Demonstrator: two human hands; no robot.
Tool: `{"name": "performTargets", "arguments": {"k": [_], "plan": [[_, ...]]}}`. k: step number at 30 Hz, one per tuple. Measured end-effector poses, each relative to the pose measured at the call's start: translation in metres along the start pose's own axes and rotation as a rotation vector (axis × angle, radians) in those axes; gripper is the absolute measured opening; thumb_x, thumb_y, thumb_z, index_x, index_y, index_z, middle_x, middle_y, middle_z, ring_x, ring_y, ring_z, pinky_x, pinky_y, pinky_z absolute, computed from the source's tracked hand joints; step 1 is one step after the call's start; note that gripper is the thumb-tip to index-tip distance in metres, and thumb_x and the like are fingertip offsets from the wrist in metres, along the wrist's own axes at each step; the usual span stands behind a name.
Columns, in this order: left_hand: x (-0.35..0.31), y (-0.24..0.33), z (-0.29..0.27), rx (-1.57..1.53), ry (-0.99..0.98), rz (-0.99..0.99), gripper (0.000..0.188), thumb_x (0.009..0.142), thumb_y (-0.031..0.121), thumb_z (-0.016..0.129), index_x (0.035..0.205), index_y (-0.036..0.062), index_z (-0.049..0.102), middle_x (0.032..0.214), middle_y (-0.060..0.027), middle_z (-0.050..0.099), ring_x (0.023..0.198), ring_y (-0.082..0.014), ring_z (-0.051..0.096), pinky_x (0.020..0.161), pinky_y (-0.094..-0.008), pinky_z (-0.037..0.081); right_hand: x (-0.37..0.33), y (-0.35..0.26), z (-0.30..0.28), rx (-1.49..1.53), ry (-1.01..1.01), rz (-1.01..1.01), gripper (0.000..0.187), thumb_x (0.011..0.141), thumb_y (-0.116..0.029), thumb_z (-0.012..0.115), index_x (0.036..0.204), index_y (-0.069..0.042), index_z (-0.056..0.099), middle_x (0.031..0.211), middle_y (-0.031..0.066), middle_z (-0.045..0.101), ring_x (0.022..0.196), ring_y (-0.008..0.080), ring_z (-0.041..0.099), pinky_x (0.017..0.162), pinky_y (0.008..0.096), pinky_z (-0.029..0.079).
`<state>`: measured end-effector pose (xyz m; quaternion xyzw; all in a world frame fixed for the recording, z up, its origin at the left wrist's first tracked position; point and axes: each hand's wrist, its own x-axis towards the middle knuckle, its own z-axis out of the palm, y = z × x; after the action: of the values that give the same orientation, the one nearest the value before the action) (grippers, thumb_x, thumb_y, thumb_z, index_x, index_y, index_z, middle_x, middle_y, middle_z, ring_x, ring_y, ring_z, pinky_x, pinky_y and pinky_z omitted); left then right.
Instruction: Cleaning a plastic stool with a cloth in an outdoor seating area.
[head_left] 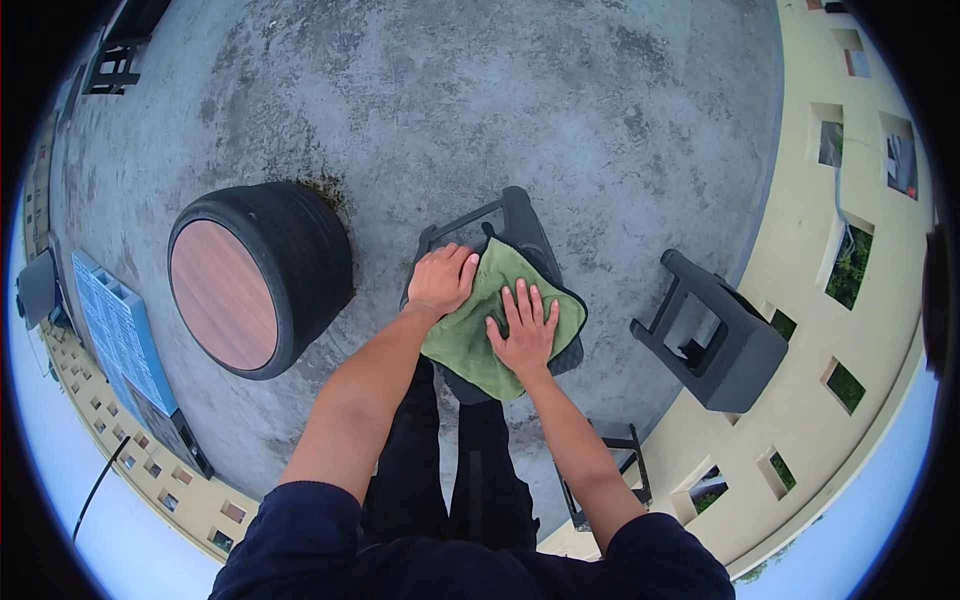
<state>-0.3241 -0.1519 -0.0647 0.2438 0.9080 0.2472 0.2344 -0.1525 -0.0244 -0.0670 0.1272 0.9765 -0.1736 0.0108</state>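
Observation:
A dark grey plastic stool [519,222] stands right in front of me, tipped or seen with its legs pointing away. A green cloth [470,345] with a dark border lies spread over its seat and hides most of the top. My right hand [525,335] rests flat on the cloth, fingers stretched and apart. At the cloth's left edge, my left hand [445,280] curls its fingers over the stool's far left side; its fingertips are partly hidden.
To the left is a black tire-shaped table [315,270] with a round wood-look top [222,295]. Another dark stool [715,335] is tilted on the right, near a cream wall [800,260] with square openings. A blue pallet [125,335] lies at far left on the stained concrete floor [480,100].

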Motion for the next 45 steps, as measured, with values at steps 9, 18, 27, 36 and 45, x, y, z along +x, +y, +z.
{"name": "performTargets", "arguments": {"k": [9,18,27,36,45], "plan": [[0.000,0.006,0.002,-0.043,0.009,-0.010,0.034,0.100,0.037,0.050,0.102,0.0080,0.067,0.098,-0.0128,0.066,0.097,-0.0354,0.065,0.086,-0.0465,0.052,-0.082,0.036,-0.006,-0.052,0.125,0.148,0.069,0.083,-0.051,0.067,0.143,-0.018,0.053,0.156,0.0091,0.042,0.145,0.0328,0.035,0.115,0.0649,0.017],[-0.019,-0.004,-0.006,-0.107,-0.018,-0.087,0.045,0.097,0.049,0.054,0.111,0.0094,0.070,0.110,-0.0114,0.068,0.105,-0.0334,0.065,0.093,-0.0461,0.050,-0.058,0.029,-0.008,0.358,0.387,1.063,0.059,0.094,-0.049,0.064,0.123,0.002,0.057,0.125,0.0218,0.057,0.112,0.0410,0.055,0.096,0.0474,0.044],[-0.102,-0.035,0.005,-0.248,0.134,-0.531,0.066,0.090,0.060,0.063,0.130,0.0070,0.061,0.129,-0.0164,0.062,0.120,-0.0333,0.059,0.102,-0.0420,0.046,-0.074,0.039,0.002,0.239,0.284,0.873,0.063,0.099,-0.052,0.053,0.137,-0.003,0.051,0.141,0.0245,0.047,0.129,0.0427,0.045,0.108,0.0535,0.035],[-0.159,0.008,0.062,-1.089,0.108,-1.023,0.111,0.088,0.076,0.053,0.156,-0.0036,0.017,0.154,-0.0237,0.037,0.142,-0.0332,0.038,0.116,-0.0390,0.031,-0.040,0.005,0.003,-0.121,0.019,0.232,0.083,0.090,-0.061,0.059,0.155,-0.015,0.034,0.163,0.0208,0.020,0.150,0.0421,0.017,0.115,0.0685,0.009],[-0.163,-0.008,0.064,-1.169,0.017,-1.043,0.108,0.090,0.073,0.053,0.157,-0.0024,0.015,0.154,-0.0208,0.038,0.142,-0.0305,0.039,0.117,-0.0390,0.030,0.050,0.069,-0.030,0.486,-0.438,0.895,0.092,0.090,-0.076,0.045,0.148,-0.005,0.045,0.143,0.0221,0.053,0.133,0.0343,0.051,0.109,0.0440,0.038]]}}
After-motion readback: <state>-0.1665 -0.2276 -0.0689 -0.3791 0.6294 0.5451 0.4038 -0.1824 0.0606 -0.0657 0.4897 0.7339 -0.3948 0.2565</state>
